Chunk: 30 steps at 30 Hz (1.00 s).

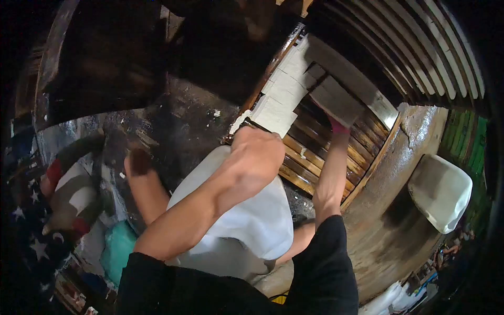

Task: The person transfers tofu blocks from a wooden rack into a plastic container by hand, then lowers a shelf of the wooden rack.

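Note:
My left hand (260, 157) is curled, its back toward me, at the near corner of a slatted wooden tray (298, 176). Its fingertips are hidden, so what they grip does not show. Beneath that forearm sits a bulky white plastic container (262, 218) between my legs. On the tray's left side lie pale, flat rectangular slabs (275, 113), edge to edge. My right hand (339, 127) reaches over the slats and holds a greyish rectangular slab (338, 100) from below; most of its fingers are hidden behind it.
A white plastic jug (441, 194) stands at the right on a worn, wet-looking surface (388, 226). Wooden slats (409, 47) rise at the upper right. White crumbs dot the dark surface (194, 105) at left. A teal item (119, 252) and star-patterned cloth (39, 247) lie lower left.

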Each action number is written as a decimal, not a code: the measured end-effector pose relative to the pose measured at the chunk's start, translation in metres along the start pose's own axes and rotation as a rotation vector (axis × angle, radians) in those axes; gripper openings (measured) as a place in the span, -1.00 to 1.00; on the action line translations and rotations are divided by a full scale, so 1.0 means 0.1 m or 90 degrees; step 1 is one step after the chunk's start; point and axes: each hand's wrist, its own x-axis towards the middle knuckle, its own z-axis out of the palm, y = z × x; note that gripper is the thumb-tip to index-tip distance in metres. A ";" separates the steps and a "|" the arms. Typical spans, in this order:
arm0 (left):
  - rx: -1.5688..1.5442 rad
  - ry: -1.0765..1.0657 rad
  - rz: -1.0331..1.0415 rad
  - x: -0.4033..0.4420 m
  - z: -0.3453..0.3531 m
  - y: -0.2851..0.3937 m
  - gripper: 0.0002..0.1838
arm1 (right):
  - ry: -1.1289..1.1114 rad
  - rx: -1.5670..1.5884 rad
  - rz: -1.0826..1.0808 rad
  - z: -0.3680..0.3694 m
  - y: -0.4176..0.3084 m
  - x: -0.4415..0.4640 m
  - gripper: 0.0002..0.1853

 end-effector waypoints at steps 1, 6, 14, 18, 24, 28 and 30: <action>0.017 -0.028 -0.020 0.02 0.00 0.02 -0.72 | 0.000 0.008 -0.013 -0.02 -0.04 -0.16 -0.36; 0.087 -0.098 -0.033 0.06 -0.09 0.04 -0.73 | 0.007 0.006 -0.082 -0.05 -0.33 -1.26 -0.35; 0.161 -0.253 -0.076 0.23 -0.16 0.17 -0.73 | 0.058 -0.141 -0.063 0.66 -0.76 -3.64 -0.33; 0.129 -0.206 -0.021 0.18 -0.10 0.16 -0.71 | 0.082 -0.293 0.014 1.16 -0.68 -4.26 -0.32; 0.092 -0.175 -0.094 0.64 0.46 -0.08 -0.64 | 0.012 -0.590 0.164 1.63 -0.07 -4.15 -0.31; 0.024 -0.218 -0.047 0.73 0.25 0.36 -0.51 | -0.062 -0.763 0.242 1.75 0.47 -3.98 -0.30; 0.008 -0.179 -0.020 0.69 0.30 0.40 -0.52 | -0.087 -0.838 0.268 1.78 0.68 -3.92 -0.30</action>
